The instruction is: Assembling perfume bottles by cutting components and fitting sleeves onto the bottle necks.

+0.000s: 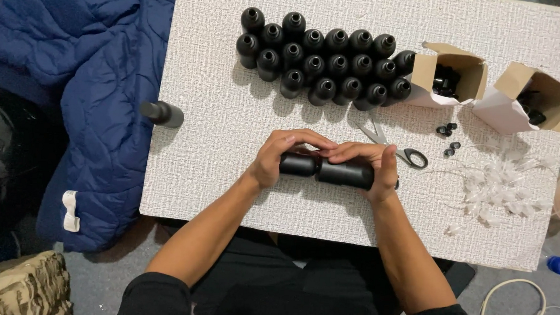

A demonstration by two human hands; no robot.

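Observation:
Both my hands meet over the middle of a white textured table. My left hand grips the left end of a black bottle lying sideways, apparently its cap end. My right hand wraps the bottle's body. The fingertips of the two hands nearly touch above the bottle. Several open black bottles stand upright in rows at the far side of the table.
Scissors lie just behind my right hand. Two open cardboard boxes hold small black parts; a few black caps lie loose. A pile of clear plastic tubes is at right. One capped bottle lies on the table's left edge beside blue quilted fabric.

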